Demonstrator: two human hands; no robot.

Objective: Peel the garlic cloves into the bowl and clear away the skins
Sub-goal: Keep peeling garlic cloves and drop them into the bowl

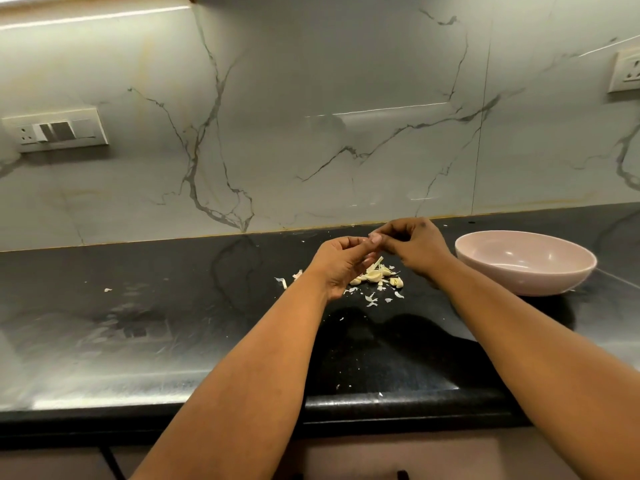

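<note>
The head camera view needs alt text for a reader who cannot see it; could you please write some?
Left hand and right hand meet above a pile of garlic cloves and skins on a black countertop, pinching something small. An empty pink bowl sits to the right.

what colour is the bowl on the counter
Pale pink, plain with no pattern; the bowl shows best in the head view.

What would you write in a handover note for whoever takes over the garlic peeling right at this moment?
Left hand and right hand meet above the counter, fingers curled around something small between them, likely a clove; it is mostly hidden.
Garlic pile and loose skins lie on the counter below the hands.
Pink bowl stands to the right and looks empty.
Left to do: peel the cloves into the bowl and clear away the skins.
</note>
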